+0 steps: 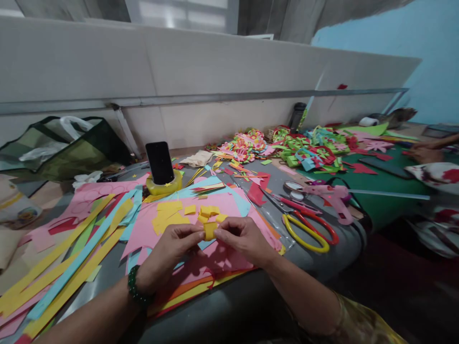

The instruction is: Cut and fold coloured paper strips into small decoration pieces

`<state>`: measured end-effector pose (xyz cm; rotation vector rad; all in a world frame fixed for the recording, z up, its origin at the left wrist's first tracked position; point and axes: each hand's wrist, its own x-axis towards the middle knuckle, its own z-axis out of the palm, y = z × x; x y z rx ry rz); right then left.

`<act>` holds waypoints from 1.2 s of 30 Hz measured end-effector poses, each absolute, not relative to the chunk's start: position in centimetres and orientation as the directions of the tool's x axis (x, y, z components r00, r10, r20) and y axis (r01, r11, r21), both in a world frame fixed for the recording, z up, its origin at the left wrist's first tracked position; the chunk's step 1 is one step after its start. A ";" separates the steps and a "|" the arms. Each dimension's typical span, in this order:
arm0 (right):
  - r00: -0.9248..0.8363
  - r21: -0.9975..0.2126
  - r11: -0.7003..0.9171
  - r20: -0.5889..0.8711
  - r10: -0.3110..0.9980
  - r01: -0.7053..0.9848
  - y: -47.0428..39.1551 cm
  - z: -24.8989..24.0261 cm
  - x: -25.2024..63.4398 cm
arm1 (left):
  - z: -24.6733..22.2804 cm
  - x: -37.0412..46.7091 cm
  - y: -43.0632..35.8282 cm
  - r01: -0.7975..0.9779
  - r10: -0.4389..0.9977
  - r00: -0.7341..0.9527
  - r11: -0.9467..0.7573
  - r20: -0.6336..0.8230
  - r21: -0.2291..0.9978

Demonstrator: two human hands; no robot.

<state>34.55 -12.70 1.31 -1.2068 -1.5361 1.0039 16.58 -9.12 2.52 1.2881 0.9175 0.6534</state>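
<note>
Between my two hands is a small yellow paper piece [210,231], pinched at its left edge by my left hand [175,246] and at its right edge by my right hand [245,239]. Both hands are closed, thumb against fingers. A green bead bracelet [135,286] circles my left wrist. Under the hands lie stacked pink sheets [225,203] with blue, orange and yellow ones. Several small cut yellow pieces [209,211] sit just beyond my fingertips, and larger yellow scraps [168,215] lie to their left.
Scissors with red and yellow handles [304,231] and a pink glue gun [335,198] lie at right. A phone [159,163] stands in a yellow tape roll [163,185]. Long paper strips [71,267] cover the left. Paper flowers [247,143] are piled behind. Another person's hand [426,154] is far right.
</note>
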 end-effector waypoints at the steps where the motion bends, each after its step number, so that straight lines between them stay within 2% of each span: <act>1: -0.101 -0.957 0.164 0.143 0.985 0.238 -12.7 1.3 34.6 | 2.6 16.6 -9.2 0.093 0.837 0.510 0.175 -0.197 0.980; 25: -0.078 -0.933 0.135 0.115 0.990 0.334 -12.5 0.8 34.7 | 2.2 16.7 -9.4 0.186 0.826 0.556 -0.021 -0.087 0.982; 36: -0.068 -0.895 0.151 0.135 0.989 0.420 -12.6 0.8 34.5 | 2.1 16.8 -9.5 0.174 0.841 0.527 0.036 -0.124 0.984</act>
